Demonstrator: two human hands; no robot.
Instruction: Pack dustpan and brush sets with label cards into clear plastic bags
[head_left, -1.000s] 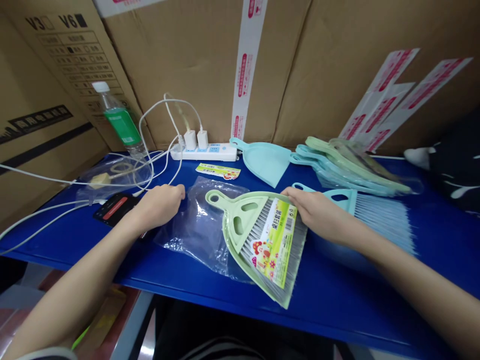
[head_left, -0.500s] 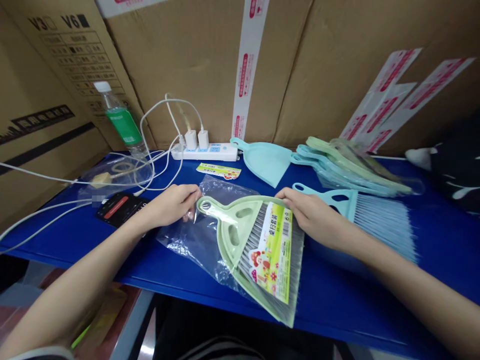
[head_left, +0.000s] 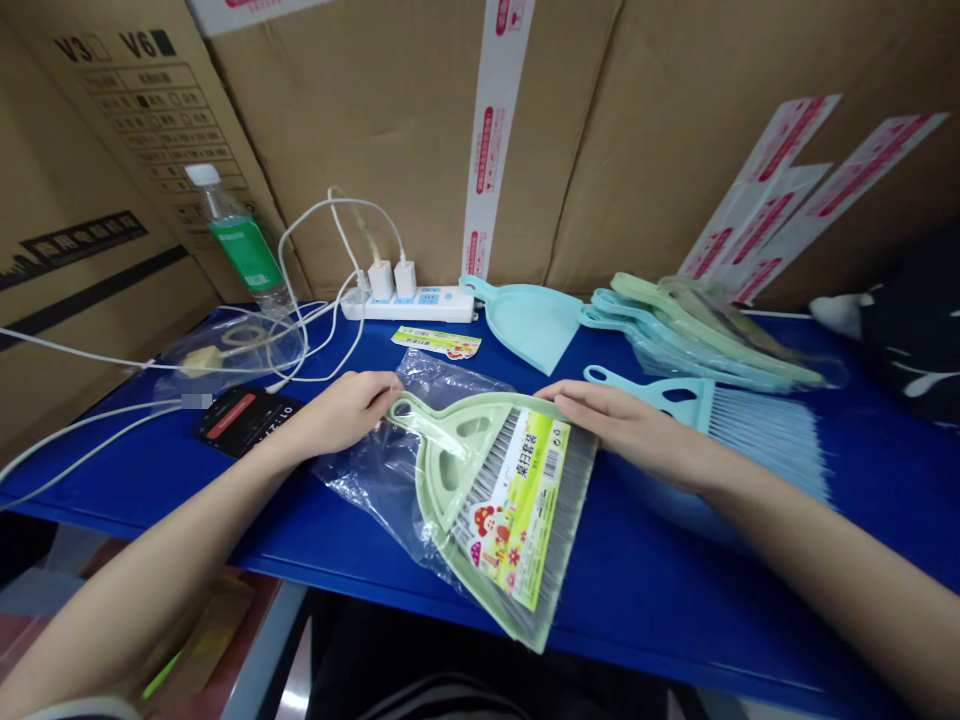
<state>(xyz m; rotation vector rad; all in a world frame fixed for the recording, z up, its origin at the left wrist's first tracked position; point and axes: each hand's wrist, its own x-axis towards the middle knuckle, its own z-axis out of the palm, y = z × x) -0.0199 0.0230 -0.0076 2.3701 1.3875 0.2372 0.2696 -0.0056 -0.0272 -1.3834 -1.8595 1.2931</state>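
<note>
A pale green dustpan and brush set (head_left: 480, 470) with a bright paper label (head_left: 514, 500) lies on the blue table (head_left: 750, 590), partly on a clear plastic bag (head_left: 379, 470). My left hand (head_left: 341, 410) is closed on the edge of the bag, right beside the set's handle. My right hand (head_left: 622, 425) rests on the set's upper right edge with its fingers stretched out along it.
A blue brush (head_left: 727, 425) lies right of my right hand. Behind it sit a blue dustpan (head_left: 529, 320), a pile of bagged sets (head_left: 697, 325), a power strip (head_left: 409, 300) with chargers and cables, a loose label (head_left: 435, 342), a bottle (head_left: 240, 240) and a phone (head_left: 240, 415). Cardboard boxes (head_left: 390, 110) wall the back.
The green set has slid left and turned, its handle now at my left hand and its body further onto the bag. My left hand moved right to the bag's edge.
</note>
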